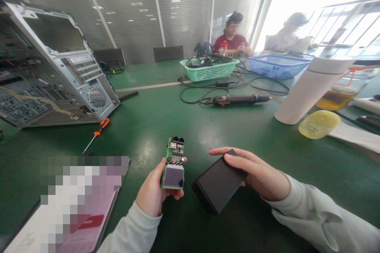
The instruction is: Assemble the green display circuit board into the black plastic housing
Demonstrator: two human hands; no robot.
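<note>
My left hand is closed around a small green circuit board that carries a grey square screen, buttons and black connectors at its far end. I hold it upright over the green table. Just to its right, my right hand grips a black rectangular box, fingers wrapped over its far end. The box rests tilted on the table, close to the board but apart from it.
An open computer case lies at far left, with an orange-handled screwdriver beside it. An electric screwdriver, green basket and blue basket sit further back. A white cylinder and yellow lid stand right. Two people sit across.
</note>
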